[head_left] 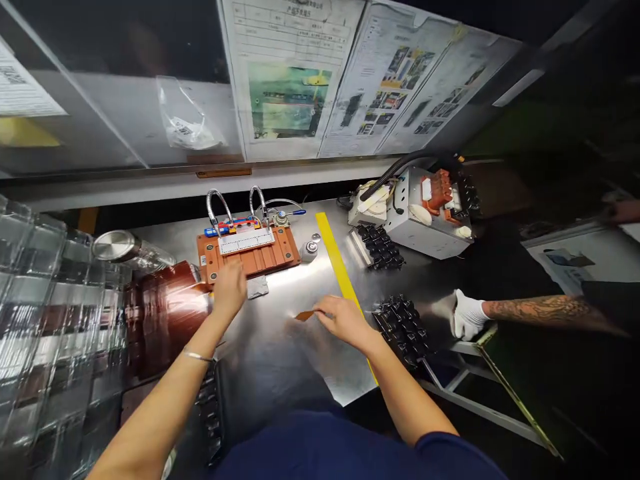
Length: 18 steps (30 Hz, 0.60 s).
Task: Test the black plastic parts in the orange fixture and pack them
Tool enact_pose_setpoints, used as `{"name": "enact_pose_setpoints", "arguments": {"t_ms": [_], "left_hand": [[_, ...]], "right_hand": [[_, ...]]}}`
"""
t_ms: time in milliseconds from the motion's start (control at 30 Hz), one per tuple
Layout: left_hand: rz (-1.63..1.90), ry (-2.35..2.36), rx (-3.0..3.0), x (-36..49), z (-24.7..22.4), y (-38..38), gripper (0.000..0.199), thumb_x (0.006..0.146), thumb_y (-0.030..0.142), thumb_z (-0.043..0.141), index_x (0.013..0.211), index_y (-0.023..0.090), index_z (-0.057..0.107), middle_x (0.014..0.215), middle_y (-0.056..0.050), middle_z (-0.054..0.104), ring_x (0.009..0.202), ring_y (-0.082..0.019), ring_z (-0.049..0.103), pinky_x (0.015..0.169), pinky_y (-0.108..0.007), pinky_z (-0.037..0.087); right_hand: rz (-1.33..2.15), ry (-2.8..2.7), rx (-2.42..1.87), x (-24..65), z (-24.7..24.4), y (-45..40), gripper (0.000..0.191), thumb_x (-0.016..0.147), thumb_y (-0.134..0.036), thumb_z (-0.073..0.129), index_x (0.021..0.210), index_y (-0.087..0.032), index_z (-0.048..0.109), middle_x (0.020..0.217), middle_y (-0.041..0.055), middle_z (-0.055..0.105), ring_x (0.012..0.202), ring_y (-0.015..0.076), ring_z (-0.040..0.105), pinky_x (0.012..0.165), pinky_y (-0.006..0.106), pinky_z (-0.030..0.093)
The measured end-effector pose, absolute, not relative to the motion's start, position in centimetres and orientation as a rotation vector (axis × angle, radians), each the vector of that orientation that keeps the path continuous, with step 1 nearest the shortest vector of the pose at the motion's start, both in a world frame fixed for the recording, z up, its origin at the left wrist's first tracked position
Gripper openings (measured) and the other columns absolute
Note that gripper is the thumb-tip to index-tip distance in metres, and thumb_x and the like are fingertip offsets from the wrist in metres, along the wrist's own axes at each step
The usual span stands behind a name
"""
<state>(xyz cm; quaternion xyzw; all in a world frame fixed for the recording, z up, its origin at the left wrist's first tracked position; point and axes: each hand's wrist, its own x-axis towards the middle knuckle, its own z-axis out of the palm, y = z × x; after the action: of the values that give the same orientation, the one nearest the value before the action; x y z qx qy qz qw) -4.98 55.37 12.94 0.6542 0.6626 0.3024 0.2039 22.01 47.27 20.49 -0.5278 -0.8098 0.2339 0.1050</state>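
Observation:
My left hand (pixel 230 290) is closed at the front edge of a reddish-brown fixture (pixel 255 260); whatever its fingers hold is too small to make out. On the fixture lies a white perforated strip (pixel 246 241) under two curved metal hoses. Further right, my right hand (pixel 340 319) pinches a small brown piece (pixel 304 315) between thumb and fingers, just above the metal table (pixel 270 347). A grey block (pixel 258 287) lies beside my left hand. Behind my right hand stands a small metal-topped bottle (pixel 310 249).
Yellow tape (pixel 336 257) crosses the table. Black part racks (pixel 403 327) and a grey machine (pixel 430 227) are at right, near another person's white-gloved hand (pixel 467 317). Stacked clear trays (pixel 50 333), a reddish stack (pixel 163 313) and a steel flask (pixel 133 250) stand left.

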Motion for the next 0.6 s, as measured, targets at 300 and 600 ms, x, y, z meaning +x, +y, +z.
{"name": "enact_pose_setpoints", "arguments": {"t_ms": [300,600], "left_hand": [[0.493,1.417,1.9,11.8,12.5,74.0,0.034,0.073,0.014,0.063,0.107,0.012,0.06,0.119,-0.021,0.059,0.118,-0.036,0.051,0.103,-0.047,0.036],[0.558,1.113,1.072,0.8,13.0,65.9,0.031,0.069,0.038,0.075,0.093,0.02,0.069,0.101,-0.01,0.073,0.101,-0.026,0.065,0.087,-0.036,0.052]], "right_hand": [[0.731,-2.558,-1.289,21.8,20.3,51.3,0.018,0.091,-0.017,0.051,0.091,-0.02,0.069,0.082,0.0028,0.071,0.073,0.016,0.061,0.065,0.026,0.046],[1.367,-1.647,-1.351,18.8,16.7,57.8,0.011,0.079,-0.024,0.061,0.077,-0.017,0.069,0.07,0.0013,0.069,0.063,0.0119,0.061,0.062,0.024,0.049]]}}
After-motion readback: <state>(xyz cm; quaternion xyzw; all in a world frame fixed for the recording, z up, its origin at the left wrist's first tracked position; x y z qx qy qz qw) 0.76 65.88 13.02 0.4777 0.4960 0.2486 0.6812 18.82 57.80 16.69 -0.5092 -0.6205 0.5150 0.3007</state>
